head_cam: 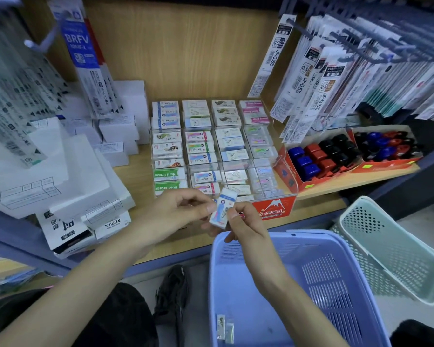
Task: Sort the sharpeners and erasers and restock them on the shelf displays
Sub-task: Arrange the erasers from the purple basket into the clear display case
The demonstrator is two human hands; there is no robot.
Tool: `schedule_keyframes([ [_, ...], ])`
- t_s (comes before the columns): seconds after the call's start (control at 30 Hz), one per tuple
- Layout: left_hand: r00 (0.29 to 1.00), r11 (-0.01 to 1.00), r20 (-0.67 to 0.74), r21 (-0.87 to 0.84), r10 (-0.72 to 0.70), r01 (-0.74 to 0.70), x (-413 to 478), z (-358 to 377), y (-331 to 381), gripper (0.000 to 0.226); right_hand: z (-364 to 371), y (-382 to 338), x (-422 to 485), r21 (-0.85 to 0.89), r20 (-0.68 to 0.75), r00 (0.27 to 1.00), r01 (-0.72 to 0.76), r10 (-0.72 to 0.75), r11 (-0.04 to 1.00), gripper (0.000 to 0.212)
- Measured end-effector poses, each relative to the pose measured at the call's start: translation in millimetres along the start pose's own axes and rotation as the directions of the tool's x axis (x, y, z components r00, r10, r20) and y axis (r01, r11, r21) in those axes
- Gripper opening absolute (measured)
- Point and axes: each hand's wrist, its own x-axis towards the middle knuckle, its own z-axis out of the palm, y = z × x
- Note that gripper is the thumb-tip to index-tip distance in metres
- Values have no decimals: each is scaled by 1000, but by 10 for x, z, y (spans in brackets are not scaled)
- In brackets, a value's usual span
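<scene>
Lowest in the frame, a dark-clothed knee and a black shoe [172,294] sit on the floor beside a lavender-blue basket [341,291]. Two small packets [225,329] lie on its bottom near the lower left corner; what they are is too blurred to tell. A pale green basket [396,256] stands tilted against its right side.

Above the blue basket's far rim, both hands meet on one eraser [222,207], a white block in a blue and pink sleeve, held upright in the middle of the frame. The left hand [176,214] has its fingers curled and pinches the eraser's left edge between thumb and forefinger. The right hand [244,222] pinches the lower right edge with its thumb on the sleeve.

Just behind the hands, on the wooden shelf [318,205], stands a clear display case [266,171] divided into compartments, with rows of sleeved erasers lying flat in them and a red eraser label [273,209] on its front. To its right, two red cardboard trays hold the sharpeners [318,159] in blue, red and black. To the left lie stacked white boxes [60,171], some marked REFILL.

Farthest back, refill packs [321,81] hang on hooks at the upper right, and more refill packs [85,58] hang at the upper left in front of the wooden back panel.
</scene>
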Motion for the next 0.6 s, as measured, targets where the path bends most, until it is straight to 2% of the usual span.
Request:
schedule_keyframes([
  [0.13,1000,998,0,-68,-13,13,-9,-3,-2,4,12,-31,21,-6,14,1000,14,-14,1000,13],
  [0.23,1000,994,-8,-103,-21,20,-6,-5,9,5,-41,-21,58,-86,20,999,48,-46,995,15],
  [0.3,1000,996,-3,-85,-9,9,-6,-4,15,5,-90,-1,72,-165,30,997,71,-67,984,5],
  [0.33,1000,997,-3,-73,-3,3,-6,-5,13,6,-115,7,74,-220,22,997,81,-78,972,9],
  [0.4,1000,998,4,-67,3,-3,-3,-3,21,7,-179,15,62,-327,28,988,150,-149,933,38],
  [0.43,1000,998,10,-66,8,-7,0,2,25,7,-213,2,57,-369,43,981,190,-188,910,45],
  [0.6,999,999,-4,10,34,-34,47,20,17,8,-325,21,56,-584,96,952,291,-292,758,29],
])
